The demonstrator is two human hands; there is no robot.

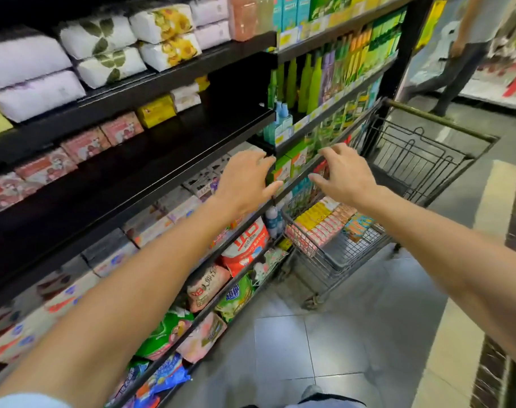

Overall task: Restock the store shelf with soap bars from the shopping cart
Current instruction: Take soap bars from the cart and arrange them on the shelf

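Both arms reach forward to the shelf's (192,169) front rail. My left hand (246,179) and my right hand (343,175) face each other around a short row of green soap boxes (290,164) at the shelf edge, fingers above and thumbs below. Motion blur hides how firmly each grip sits. Below and behind my hands stands the shopping cart (333,260), with rows of yellow, pink and teal soap bars (324,222) lying in its wire basket.
Wrapped soap packs fill the upper shelves (103,134); green bottles (309,83) stand further right. Detergent bags (245,245) crowd the lower shelves. A person (463,54) walks in the aisle behind the cart. Grey floor tiles (324,343) lie below.
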